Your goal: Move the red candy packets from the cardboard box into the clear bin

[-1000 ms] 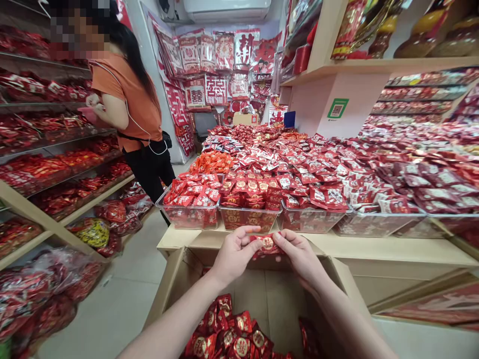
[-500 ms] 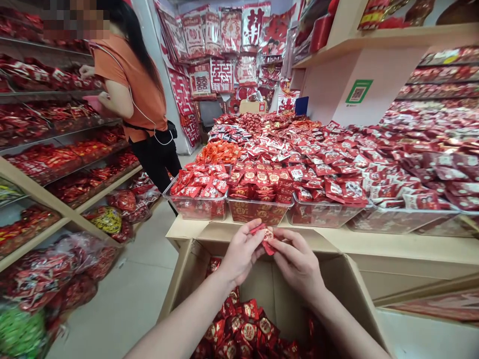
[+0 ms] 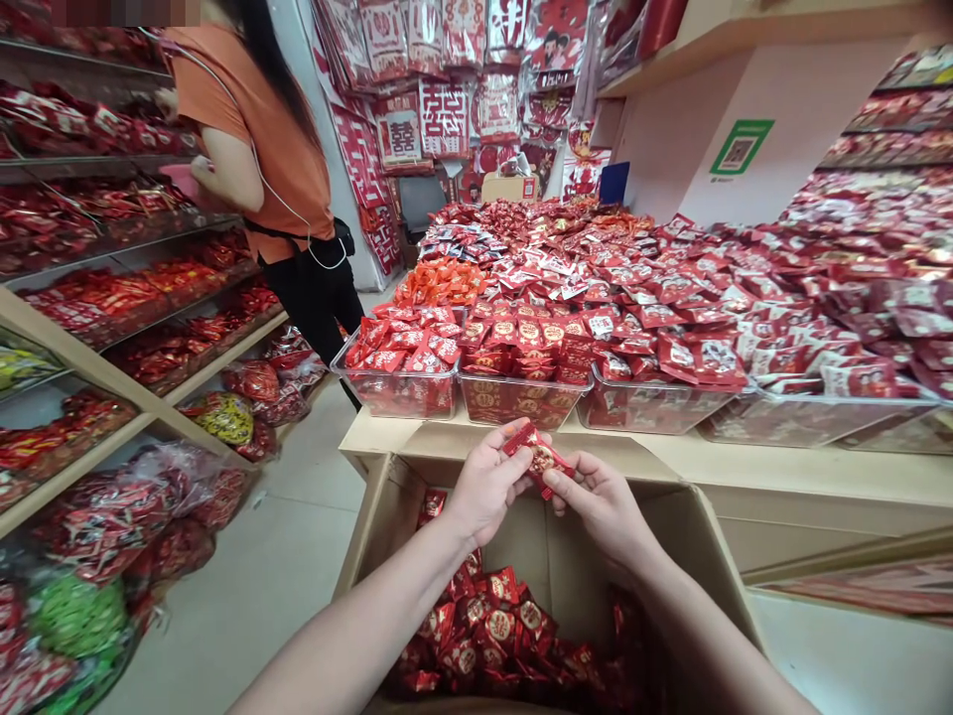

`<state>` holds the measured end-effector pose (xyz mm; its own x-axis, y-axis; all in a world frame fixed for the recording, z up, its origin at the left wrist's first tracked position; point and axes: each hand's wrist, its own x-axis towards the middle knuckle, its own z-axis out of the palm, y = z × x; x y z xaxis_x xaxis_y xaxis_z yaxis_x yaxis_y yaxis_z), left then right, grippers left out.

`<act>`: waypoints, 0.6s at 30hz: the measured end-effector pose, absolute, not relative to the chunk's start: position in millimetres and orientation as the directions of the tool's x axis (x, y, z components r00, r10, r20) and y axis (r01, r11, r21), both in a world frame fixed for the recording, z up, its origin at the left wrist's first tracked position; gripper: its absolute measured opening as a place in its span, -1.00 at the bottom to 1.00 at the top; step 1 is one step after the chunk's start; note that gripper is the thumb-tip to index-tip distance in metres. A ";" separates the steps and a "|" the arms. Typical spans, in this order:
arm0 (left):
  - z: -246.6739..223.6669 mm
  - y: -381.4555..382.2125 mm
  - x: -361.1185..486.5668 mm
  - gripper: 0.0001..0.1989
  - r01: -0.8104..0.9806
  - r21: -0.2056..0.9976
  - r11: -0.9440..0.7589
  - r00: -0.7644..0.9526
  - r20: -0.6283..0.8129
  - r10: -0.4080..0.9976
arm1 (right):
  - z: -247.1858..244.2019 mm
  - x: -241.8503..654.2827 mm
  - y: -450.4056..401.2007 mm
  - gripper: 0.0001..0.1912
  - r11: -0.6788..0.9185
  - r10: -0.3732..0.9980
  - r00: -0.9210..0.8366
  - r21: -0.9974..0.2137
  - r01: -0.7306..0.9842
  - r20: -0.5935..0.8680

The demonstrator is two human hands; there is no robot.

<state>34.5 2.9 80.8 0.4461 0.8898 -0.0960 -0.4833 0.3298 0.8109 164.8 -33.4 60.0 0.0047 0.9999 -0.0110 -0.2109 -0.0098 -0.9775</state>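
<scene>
A small red candy packet (image 3: pixel 541 459) with gold print is stretched between my two hands. My left hand (image 3: pixel 487 482) pinches its left end, thumb on top. The right end is gripped by the thumb and fingers of my right hand (image 3: pixel 600 504). Both hands are over an open cardboard box (image 3: pixel 513 526). Inside it, similar red packets (image 3: pixel 498 626) with gold print lie heaped toward the near side; my forearms hide part of them. Just beyond the box, a clear bin (image 3: pixel 525 399) holds upright rows of red packets with matching gold print.
More clear bins (image 3: pixel 655 405) of red packets line the counter (image 3: pixel 781 459). A person in an orange top (image 3: pixel 279 179) stands at the left shelves (image 3: pixel 149 407), holding something pink. Bulging plastic bags (image 3: pixel 141 506) sit along the floor at left. Red decorations (image 3: pixel 445 119) hang at the back.
The packet has been turned and spread flatter, so more of its printed face shows. My right fingers have shifted to its right end. The camera view has tilted slightly down.
</scene>
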 end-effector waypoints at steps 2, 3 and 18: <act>80.6 3.2 33.9 -0.72 -0.461 0.830 0.315 0.460 -0.080 0.884 | 58.4 166.2 -33.7 -0.80 -0.010 1.000 -0.008 -0.979 -0.202 -0.009; 80.2 2.8 34.2 -0.73 -0.446 0.846 0.292 0.450 -0.070 0.890 | 56.6 165.9 -33.4 -0.80 -0.001 1.000 -0.005 -0.982 -0.188 0.000; 69.4 8.6 26.0 -0.75 -0.055 0.997 0.055 0.395 -0.029 0.918 | 56.0 167.6 -35.9 -0.76 0.086 0.990 -0.113 -0.996 -0.029 0.089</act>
<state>26.0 8.6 69.4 0.3953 0.9181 -0.0288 -0.0547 0.0549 0.9970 167.6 -35.9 56.0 -0.1126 0.9897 0.0889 -0.0287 0.0862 -0.9959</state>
